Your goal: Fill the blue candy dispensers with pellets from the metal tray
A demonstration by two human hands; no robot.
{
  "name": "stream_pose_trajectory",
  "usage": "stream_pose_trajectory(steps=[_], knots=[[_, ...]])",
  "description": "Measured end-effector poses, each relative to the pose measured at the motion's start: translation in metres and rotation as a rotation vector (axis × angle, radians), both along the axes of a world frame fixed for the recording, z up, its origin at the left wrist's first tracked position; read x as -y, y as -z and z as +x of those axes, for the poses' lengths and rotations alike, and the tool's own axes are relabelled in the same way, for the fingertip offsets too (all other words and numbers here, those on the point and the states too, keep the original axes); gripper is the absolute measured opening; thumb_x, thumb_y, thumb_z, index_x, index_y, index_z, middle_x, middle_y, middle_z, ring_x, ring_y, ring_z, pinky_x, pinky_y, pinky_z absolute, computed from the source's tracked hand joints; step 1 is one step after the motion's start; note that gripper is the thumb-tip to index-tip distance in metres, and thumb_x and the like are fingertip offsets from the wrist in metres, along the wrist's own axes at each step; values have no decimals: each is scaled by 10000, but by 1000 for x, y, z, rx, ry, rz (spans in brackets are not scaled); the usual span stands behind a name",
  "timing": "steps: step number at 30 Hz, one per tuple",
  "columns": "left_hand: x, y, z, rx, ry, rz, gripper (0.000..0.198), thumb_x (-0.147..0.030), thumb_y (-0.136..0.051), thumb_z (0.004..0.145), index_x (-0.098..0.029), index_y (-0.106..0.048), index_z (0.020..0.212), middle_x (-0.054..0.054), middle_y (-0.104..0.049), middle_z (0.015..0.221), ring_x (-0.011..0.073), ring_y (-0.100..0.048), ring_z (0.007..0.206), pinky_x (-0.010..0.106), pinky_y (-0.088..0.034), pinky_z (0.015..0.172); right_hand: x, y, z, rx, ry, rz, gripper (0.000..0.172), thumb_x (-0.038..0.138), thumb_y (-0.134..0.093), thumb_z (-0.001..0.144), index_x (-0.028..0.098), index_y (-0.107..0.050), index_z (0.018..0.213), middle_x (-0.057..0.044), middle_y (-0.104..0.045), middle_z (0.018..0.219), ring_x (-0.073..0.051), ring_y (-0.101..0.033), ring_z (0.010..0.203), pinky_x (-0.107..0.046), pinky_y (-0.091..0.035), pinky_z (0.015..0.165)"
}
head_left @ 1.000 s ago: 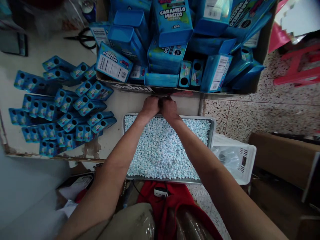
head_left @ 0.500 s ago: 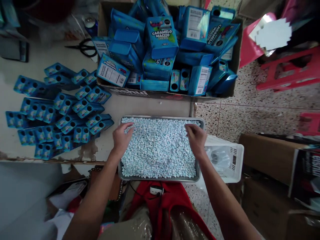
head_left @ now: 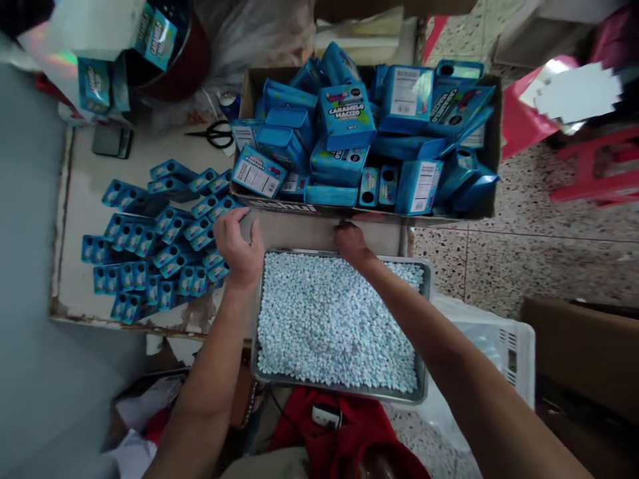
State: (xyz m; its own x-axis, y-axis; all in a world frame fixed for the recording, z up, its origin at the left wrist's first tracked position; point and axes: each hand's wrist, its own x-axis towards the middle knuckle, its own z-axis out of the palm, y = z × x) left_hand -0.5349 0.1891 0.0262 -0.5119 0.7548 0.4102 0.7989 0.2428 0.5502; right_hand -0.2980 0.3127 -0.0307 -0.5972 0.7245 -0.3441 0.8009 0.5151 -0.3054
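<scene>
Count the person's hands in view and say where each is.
2: the left hand beside the grouped blue packs, the right hand between the tray and the cardboard box.

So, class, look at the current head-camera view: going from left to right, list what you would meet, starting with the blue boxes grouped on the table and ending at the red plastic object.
Grouped blue boxes → left hand → right hand → white crate → red plastic object.

left hand, right hand, forearms — bare | red garment — white device against it
</scene>
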Motion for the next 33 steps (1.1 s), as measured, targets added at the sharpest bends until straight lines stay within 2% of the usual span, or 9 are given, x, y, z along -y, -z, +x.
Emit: stream_pose_trajectory(steps=[4, 8, 11, 14, 17, 21, 24, 29, 33], knots=[[-28, -26, 3, -75, 296, -124, 279, -405, -564, 1063, -253, -685, 1264, 132, -720, 1303, 331, -626, 1327, 542, -433, 1216, 34, -34, 41, -73, 192, -57, 244, 219, -622, 963, 203, -848, 1052, -108, -827, 1062, -216, -769, 929, -293, -549, 831], [-73, -21, 13, -25, 416, -381, 279, -426, -574, 1057, -204, -701, 1168, 142, -706, 1246, 372, -596, 1322, 588, -395, 1192, 89, -61, 131, -268, 481, -5, 269, 421, -623, 1007, 225, -803, 1040, -74, -799, 968, -191, -715, 829, -312, -529, 830], [-90, -10, 18, 28, 383, -491, 317, -466, -564, 1057, -172, -684, 1071, 161, -678, 1229, 375, -582, 1301, 574, -390, 1156, 131, -59, 209, -238, 826, 254, 397, 523, -500, 1031, 200, -727, 1077, -119, -749, 1042, -228, -662, 919, -375, -529, 880], [-92, -5, 18, 19, 383, -495, 406, -539, -501, 1077, -163, -646, 1026, 157, -665, 1230, 358, -554, 1297, 544, -374, 1150, 165, -43, 256, -147, 1039, 157, 486, 580, -423, 1009, 178, -648, 1165, -145, -728, 1061, -262, -646, 955, -397, -523, 860], [-90, -7, 19, 65, 384, -501, 475, -613, -507, 1066, -168, -595, 923, 133, -659, 1194, 353, -543, 1294, 551, -344, 1173, 183, -29, 262, -81, 1056, -86, 450, 542, -395, 1008, 194, -618, 1186, -102, -732, 959, -256, -639, 847, -353, -489, 774], [-94, -11, 21, 161, 353, -487, 486, -649, -669, 982, -210, -541, 818, 80, -683, 1126, 347, -536, 1333, 515, -317, 1209, 183, -21, 248, 2, 1111, -74, 352, 478, -402, 1010, 222, -628, 1094, -66, -694, 845, -251, -593, 750, -334, -414, 706], [-97, -9, 23, 121, 365, -504, 508, -655, -692, 975, -198, -535, 818, 69, -734, 1151, 285, -567, 1293, 448, -349, 1195, 181, -22, 248, 71, 1131, -60, 337, 465, -380, 1023, 232, -621, 1056, -68, -679, 828, -253, -578, 718, -329, -361, 663], [-94, 5, 21, 14, 413, -566, 489, -633, -572, 1036, -187, -586, 836, 47, -780, 1192, 135, -596, 1246, 312, -379, 1080, 174, -23, 256, 125, 1088, -57, 317, 432, -336, 1037, 254, -598, 1028, -132, -715, 970, -294, -623, 806, -353, -335, 651], [-76, -1, 30, -1, 447, -526, 612, -664, -382, 1097, -190, -595, 774, 43, -788, 1028, 135, -608, 1247, 347, -381, 1026, 168, -25, 253, 121, 1076, -55, 326, 437, -335, 1053, 251, -603, 1053, -137, -714, 986, -304, -625, 835, -358, -327, 670]])
